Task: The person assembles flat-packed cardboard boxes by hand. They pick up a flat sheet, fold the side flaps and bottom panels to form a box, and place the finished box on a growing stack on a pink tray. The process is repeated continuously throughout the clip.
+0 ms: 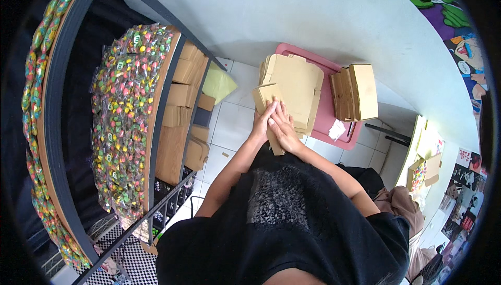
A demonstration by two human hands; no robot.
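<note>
In front of my torso is a narrow brown cardboard box [266, 92], its far end showing past my fingers and its near end by my shirt. My left hand [263, 122] lies on it with the fingers stretched out flat. Beside it, my right hand [285, 130] rests flat too, fingers extended, and the two hands touch at the fingertips. Just beyond is a stack of flat, unfolded cardboard blanks [297, 79] on a pink low table [324, 113]. What lies under my palms is hidden.
Several folded cardboard boxes [360, 92] stand at the table's right side, near a scrap of white paper [336, 129]. At left, a dark-framed shelf [175, 60] bears bags of colourful candy [128, 113] and more cardboard boxes [182, 94]. A wall [261, 13] rises behind the table.
</note>
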